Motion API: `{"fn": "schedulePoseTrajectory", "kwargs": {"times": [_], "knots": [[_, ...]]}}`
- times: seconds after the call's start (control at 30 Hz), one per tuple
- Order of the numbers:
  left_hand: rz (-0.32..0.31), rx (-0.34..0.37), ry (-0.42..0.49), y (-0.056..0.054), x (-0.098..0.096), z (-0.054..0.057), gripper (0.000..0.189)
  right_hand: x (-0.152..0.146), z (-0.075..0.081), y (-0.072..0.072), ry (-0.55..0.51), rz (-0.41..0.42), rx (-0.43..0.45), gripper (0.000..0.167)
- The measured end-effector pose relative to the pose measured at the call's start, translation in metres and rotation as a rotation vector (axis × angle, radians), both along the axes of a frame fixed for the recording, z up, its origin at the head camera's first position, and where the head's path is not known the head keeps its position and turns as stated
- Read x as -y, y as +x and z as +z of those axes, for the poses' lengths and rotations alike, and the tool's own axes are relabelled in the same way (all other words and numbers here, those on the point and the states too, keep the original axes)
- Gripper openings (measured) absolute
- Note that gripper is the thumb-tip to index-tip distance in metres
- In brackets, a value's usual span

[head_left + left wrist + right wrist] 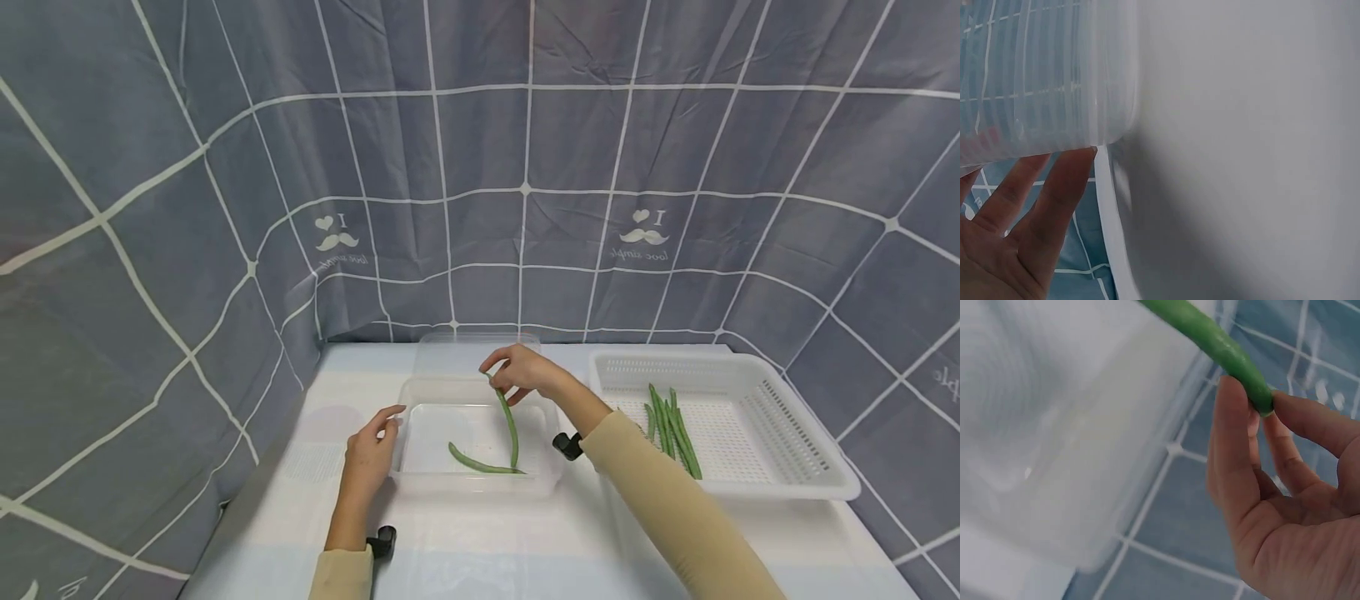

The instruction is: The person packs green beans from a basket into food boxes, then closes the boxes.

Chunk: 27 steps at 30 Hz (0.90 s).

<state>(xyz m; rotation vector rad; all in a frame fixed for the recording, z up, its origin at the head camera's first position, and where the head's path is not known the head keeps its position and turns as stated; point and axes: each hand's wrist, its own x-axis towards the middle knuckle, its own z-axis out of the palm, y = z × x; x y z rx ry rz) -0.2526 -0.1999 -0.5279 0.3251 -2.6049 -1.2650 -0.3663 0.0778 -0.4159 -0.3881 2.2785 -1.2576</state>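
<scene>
Between thumb and fingers my right hand [522, 372] pinches one end of a green bean [1210, 339], over the far side of a clear plastic container [420, 482]. The bean hangs down into the container. Its lower end comes close to a second green bean [480, 467], which lies curved on the container's floor near the front. At the container's left wall is my left hand [369, 446], its fingertips against the side. In the left wrist view the fingers [1063, 181] stretch out, fairly straight, to the container's edge.
A white perforated basket [780, 486] stands to the right, with several green beans [675, 433] in its left part, partly behind the right sleeve. A clear lid or tray [442, 357] lies behind the container. A grey curtain with white lines [480, 233] hangs around the table [465, 558].
</scene>
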Motion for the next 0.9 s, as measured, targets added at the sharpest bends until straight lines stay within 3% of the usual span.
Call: {"fn": "schedulePoseTrajectory", "kwargs": {"times": [0.27,0.53,0.9], "knots": [[0.006,-0.006,-0.008,-0.001,0.000,-0.002,0.033,0.033,-0.021,0.011,0.146,0.118,0.000,0.030],[0.009,-0.006,-0.001,-0.001,-0.001,-0.002,0.033,0.054,-0.042,0.018,0.326,0.168,-0.037,0.029],[0.015,-0.005,0.007,-0.001,-0.002,-0.001,0.033,0.061,-0.041,0.026,0.371,0.191,-0.040,0.030]]}}
